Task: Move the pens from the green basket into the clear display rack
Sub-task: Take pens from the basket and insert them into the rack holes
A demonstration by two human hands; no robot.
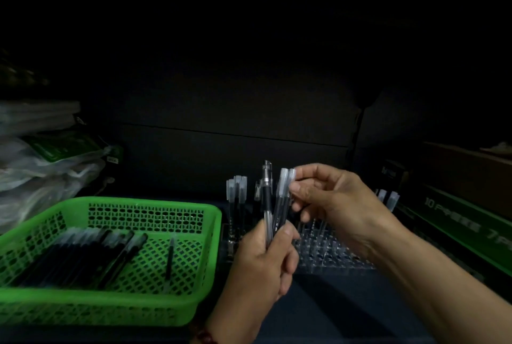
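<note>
A green basket (144, 307) stands at the left, with several black pens (83, 255) lying in it. To its right is the clear display rack (327, 252); several capped pens (237, 194) stand upright in its left end and two more (388, 199) at its right. My left hand (260, 268) is closed around a small bunch of pens (273, 205) held upright above the rack. My right hand (332, 202) pinches the frosted cap of one pen in that bunch.
Plastic bags and green packets (52, 160) are piled at the left behind the basket. A green and black box with white print (457, 221) lies at the right, with a brown carton (471, 166) behind it. The background is dark.
</note>
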